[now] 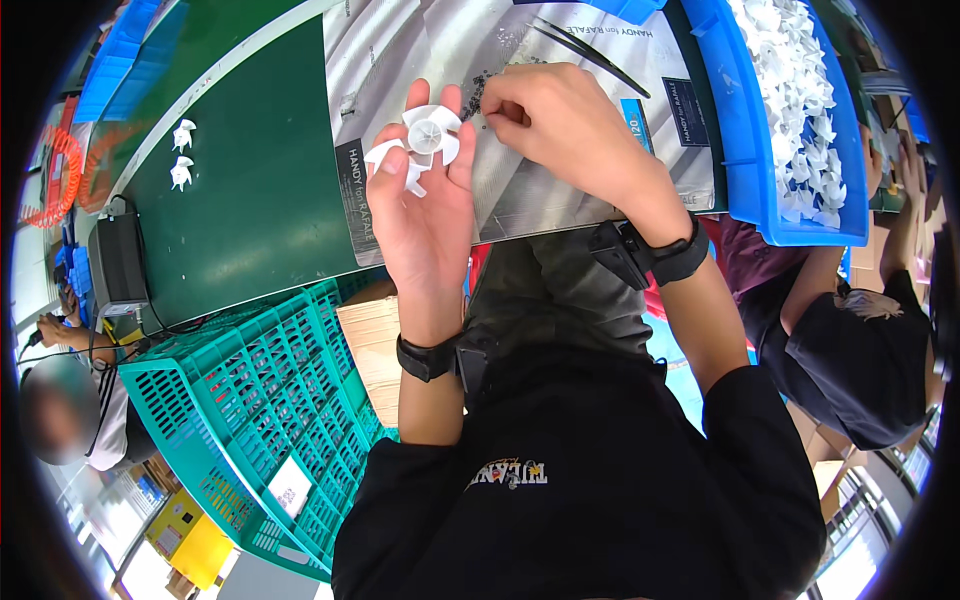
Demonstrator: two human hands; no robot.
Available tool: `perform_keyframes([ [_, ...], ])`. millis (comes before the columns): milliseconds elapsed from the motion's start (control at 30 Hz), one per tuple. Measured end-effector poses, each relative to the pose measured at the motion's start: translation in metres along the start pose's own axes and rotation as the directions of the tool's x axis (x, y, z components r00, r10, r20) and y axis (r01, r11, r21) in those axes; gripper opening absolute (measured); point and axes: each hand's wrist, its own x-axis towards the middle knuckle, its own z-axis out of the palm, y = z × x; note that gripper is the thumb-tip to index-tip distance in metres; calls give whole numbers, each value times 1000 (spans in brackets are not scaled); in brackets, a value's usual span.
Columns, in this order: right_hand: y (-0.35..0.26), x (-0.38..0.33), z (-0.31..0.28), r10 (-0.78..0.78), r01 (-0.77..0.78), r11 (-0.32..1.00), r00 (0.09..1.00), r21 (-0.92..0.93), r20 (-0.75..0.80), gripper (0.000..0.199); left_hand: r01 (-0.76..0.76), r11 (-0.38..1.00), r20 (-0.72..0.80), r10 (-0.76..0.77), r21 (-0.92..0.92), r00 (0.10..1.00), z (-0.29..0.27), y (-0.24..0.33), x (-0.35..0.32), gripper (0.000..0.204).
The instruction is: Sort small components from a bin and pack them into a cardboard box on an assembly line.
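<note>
My left hand (pixel 430 225) is turned palm up, its thumb pressing on small white fan blades. One fan wheel (pixel 428 135) faces up across the fingers; more white blades (pixel 383 154) show by the thumb, seemingly a second wheel. To the right, my right hand (pixel 575 125) has its fingers curled into a pinch over the printed sheet (pixel 520 205). Whatever sits between those fingertips is hidden. Tiny black pieces (pixel 482 95) lie scattered just beside them. Beyond the right hand rests a pair of dark tweezers (pixel 592 56).
Two white fan wheels (pixel 183 134) lie on the green tabletop (pixel 255 190) at left. A blue bin (pixel 752 195) full of white fan wheels (pixel 795 110) stands at right. Below the table edge is a green crate (pixel 250 400). Other people sit on both sides.
</note>
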Motion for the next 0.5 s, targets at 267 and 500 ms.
perform_keyframes([
  [267, -10, 3, -1, -138, 155, 964, 986, -217, 91, 8, -43, 998, 0, 43, -45, 999, -2, -2, 1, 30],
  [500, -13, -18, 0, 208, -211, 802, 976, 559, 71, 3, -74, 991, 51, 69, 109, 996, -3, -5, -3, 39],
])
